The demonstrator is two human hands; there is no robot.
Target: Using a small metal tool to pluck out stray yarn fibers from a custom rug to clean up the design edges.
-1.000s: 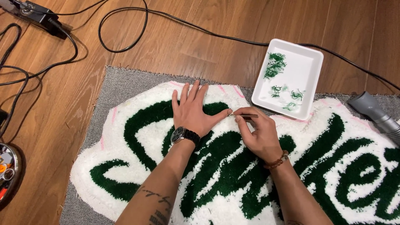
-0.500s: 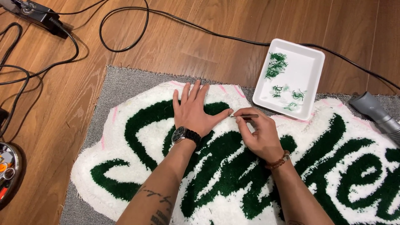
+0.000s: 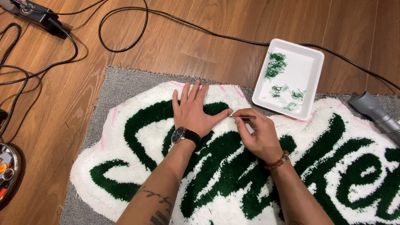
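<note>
Head camera looked down on the tufted rug (image 3: pixel 233 166), white pile with green lettering, spread on grey backing cloth (image 3: pixel 125 83) over the wooden floor (image 3: pixel 200 37). My left hand (image 3: pixel 193 110) lay open and flat on the rug, fingers spread. My right hand (image 3: pixel 258 133) pinched thin tweezers (image 3: pixel 243 117), their tip just beside my left thumb. Beyond sat a white tray (image 3: pixel 308 79) holding green yarn scraps (image 3: pixel 276 64); a grey hose nozzle (image 3: pixel 375 110) lay at right.

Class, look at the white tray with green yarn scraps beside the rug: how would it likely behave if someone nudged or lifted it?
The white tray looks thin-walled and shallow, so it is probably light and would slide easily on the smooth wooden floor. The green yarn scraps lie loose inside, so a quick lift or tilt could well scatter them.
</note>
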